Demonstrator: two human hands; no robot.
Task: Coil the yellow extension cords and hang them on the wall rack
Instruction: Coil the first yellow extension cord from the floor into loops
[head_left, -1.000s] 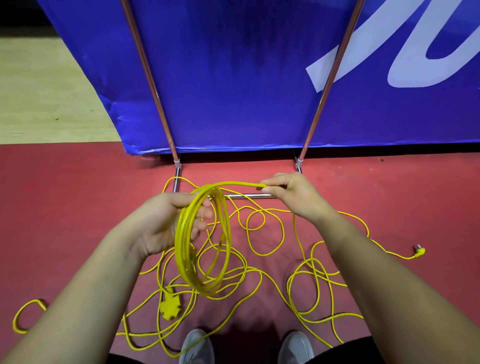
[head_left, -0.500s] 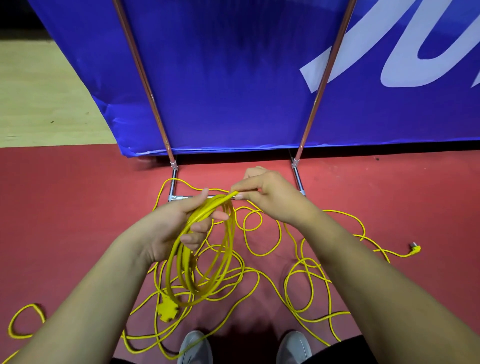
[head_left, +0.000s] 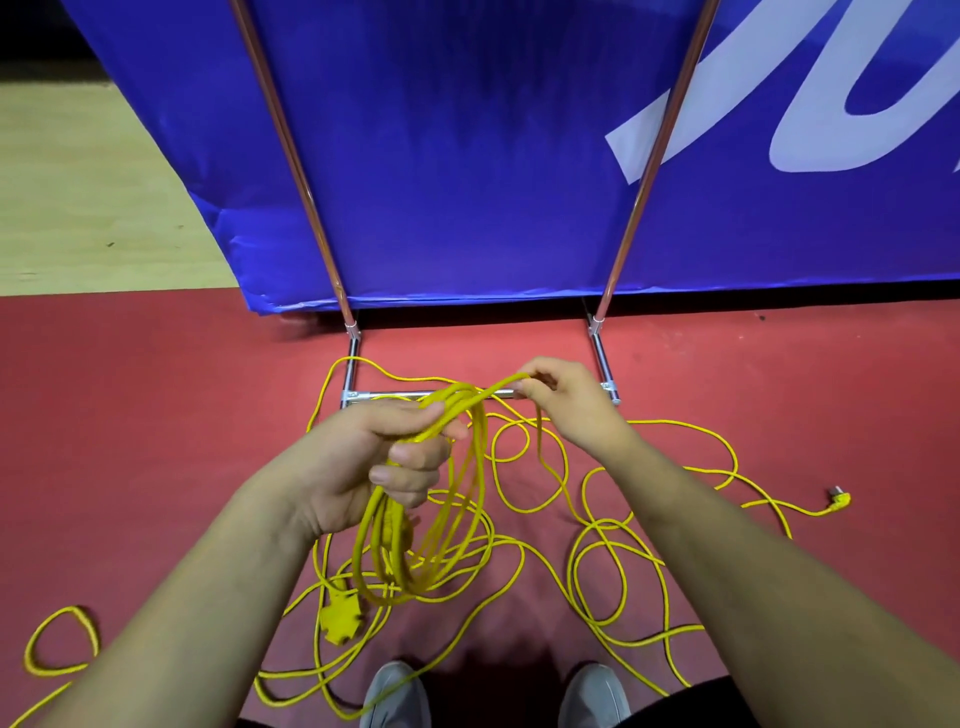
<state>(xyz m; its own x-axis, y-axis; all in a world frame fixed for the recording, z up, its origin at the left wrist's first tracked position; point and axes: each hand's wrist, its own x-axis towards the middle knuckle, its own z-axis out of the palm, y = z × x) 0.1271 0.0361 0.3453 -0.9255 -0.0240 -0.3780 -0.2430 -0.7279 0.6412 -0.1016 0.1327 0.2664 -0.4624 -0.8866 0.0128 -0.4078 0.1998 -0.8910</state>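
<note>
No word, number or brand can be read: the only lettering is a few large white strokes toward the right edge of the blue fabric banner, cropped and too partial to decipher

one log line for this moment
phase: coiling | left hand: grips coil | right hand: pinches strand at coil top | loose cord: on red floor | hung: not yet

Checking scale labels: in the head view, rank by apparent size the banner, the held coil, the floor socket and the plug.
banner
coil
socket
plug
The plug lies farther off, so its rank below the socket is unsure.
</note>
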